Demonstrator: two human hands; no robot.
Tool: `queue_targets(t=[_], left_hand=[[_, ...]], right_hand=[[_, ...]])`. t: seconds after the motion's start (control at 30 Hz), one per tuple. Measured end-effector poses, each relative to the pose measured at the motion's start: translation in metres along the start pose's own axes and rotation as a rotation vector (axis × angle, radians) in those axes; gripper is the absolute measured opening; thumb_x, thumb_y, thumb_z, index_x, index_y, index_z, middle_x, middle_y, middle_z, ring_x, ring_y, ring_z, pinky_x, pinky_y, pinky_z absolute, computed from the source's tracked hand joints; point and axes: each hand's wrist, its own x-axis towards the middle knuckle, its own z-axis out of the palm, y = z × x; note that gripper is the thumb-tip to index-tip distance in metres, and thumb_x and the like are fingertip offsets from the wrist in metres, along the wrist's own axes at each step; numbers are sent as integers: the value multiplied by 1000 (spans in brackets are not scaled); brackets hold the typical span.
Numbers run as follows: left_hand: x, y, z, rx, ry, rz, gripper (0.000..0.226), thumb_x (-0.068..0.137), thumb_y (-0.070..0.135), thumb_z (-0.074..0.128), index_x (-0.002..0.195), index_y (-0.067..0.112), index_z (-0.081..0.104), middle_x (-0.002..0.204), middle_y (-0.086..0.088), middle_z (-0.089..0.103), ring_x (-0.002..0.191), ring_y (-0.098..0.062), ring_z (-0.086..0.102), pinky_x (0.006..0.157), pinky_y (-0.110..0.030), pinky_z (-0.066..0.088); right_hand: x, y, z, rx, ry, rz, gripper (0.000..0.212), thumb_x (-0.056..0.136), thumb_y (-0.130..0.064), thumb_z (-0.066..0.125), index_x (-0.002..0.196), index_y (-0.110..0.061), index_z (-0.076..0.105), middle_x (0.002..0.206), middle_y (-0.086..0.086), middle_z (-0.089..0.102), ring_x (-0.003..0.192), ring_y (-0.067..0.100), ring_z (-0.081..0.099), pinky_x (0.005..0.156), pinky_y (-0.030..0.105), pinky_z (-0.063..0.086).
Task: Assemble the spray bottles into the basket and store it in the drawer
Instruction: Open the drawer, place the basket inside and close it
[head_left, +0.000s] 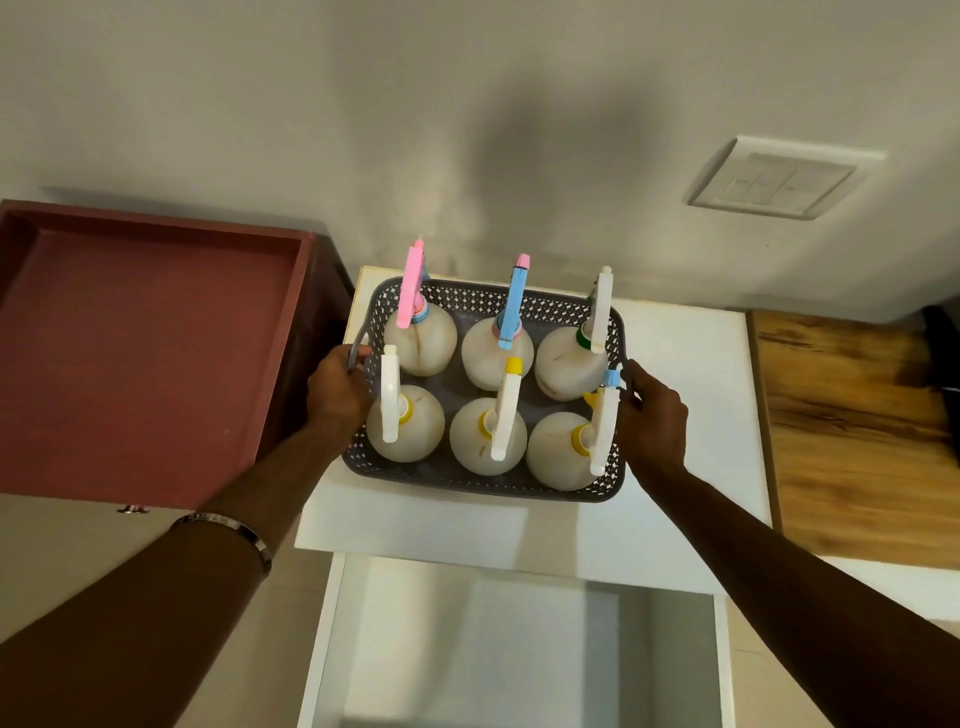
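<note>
Head view — basket (447, 475) (six spray bottles (491, 436)) between hands; left hand (332, 392), right hand (652, 421) curled around handles.

White cabinet top (691, 364), grey basket (467, 480) resting on it

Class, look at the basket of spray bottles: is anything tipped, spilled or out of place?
Nothing stands out. All six spray bottles stand upright inside the grey basket, with no spill visible, and both hands grip its ends.
</note>
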Motion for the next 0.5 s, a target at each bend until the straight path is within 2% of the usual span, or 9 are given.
queue_targets(t=[0.1, 0.2, 0.3, 0.4, 0.43, 0.5], left_hand=[[-15, -3, -1, -14, -8, 5, 27, 98, 16, 50, 121, 5, 61, 116, -20, 66, 110, -36, 61, 99, -51, 50], [-35, -9, -5, -31, -23, -1, 28, 98, 14, 50, 123, 6, 60, 118, -20, 65, 111, -35, 60, 100, -49, 50], [-59, -16, -6, -47, -40, 3, 28, 98, 11, 51, 123, 4, 60, 116, -21, 65, 110, -35, 61, 97, -48, 51], [-87, -25, -8, -56, -46, 21, 28, 97, 11, 52, 123, 4, 60, 114, -19, 66, 106, -33, 62, 91, -41, 53], [-95, -29, -8, -57, -49, 25, 28, 98, 11, 51, 123, 4, 60, 114, -18, 66, 106, -33, 62, 90, -40, 53], [-113, -38, -8, -54, -53, 31, 27, 98, 11, 52, 122, 4, 61, 114, -18, 66, 106, -33, 62, 91, -42, 53]], right_hand=[[-13, 8, -8, -2, -4, 15, 41, 97, -4, 52, 137, -10, 59, 122, 12, 71, 94, 21, 62, 80, 26, 42], [-32, 16, -20, 1, 2, -15, 36, 98, -5, 53, 132, -11, 63, 113, 11, 73, 83, 20, 63, 75, 26, 47], [-53, 23, -32, 7, 12, -19, 37, 98, -4, 54, 133, -11, 62, 114, 8, 73, 78, 9, 57, 71, 19, 43], [-79, 33, -45, 20, 38, -12, 40, 97, -3, 55, 135, -12, 61, 113, 7, 73, 69, -3, 54, 65, 5, 38], [-85, 36, -49, 25, 46, -4, 40, 97, -3, 56, 135, -13, 61, 113, 8, 73, 69, -2, 56, 65, 3, 36], [-103, 44, -57, 24, 57, -1, 40, 96, -3, 57, 135, -12, 61, 114, 10, 74, 78, 14, 65, 67, 8, 40]])
